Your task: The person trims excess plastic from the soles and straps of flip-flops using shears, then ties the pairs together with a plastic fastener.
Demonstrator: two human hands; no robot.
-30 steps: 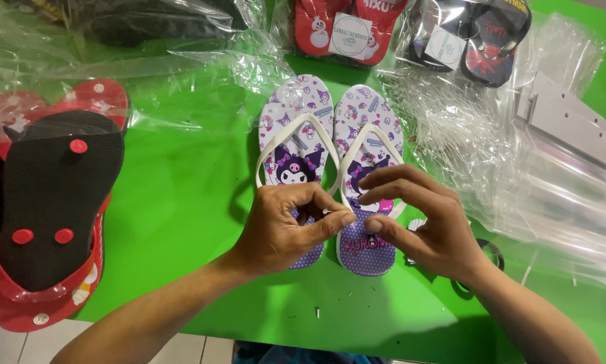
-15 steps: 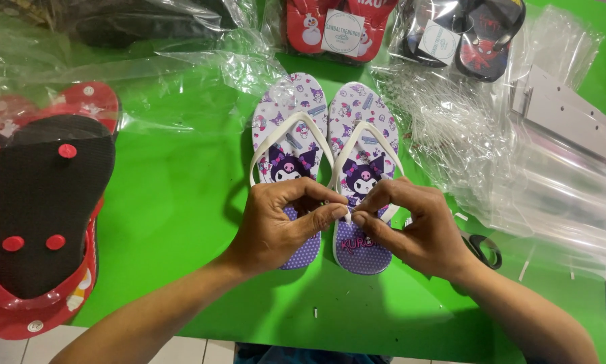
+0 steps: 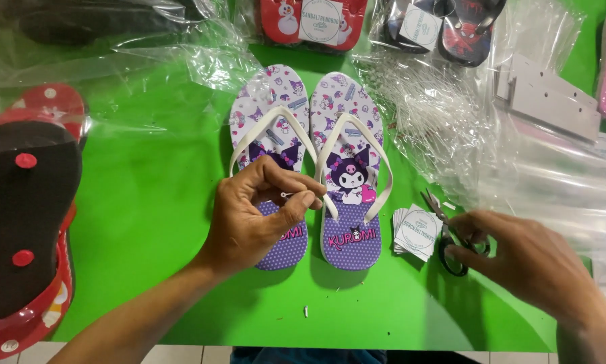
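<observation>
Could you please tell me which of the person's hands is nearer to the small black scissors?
Right. The right hand has its fingertips at the scissors, while the left hand sits apart on the purple flip-flops, pinching a strap.
</observation>
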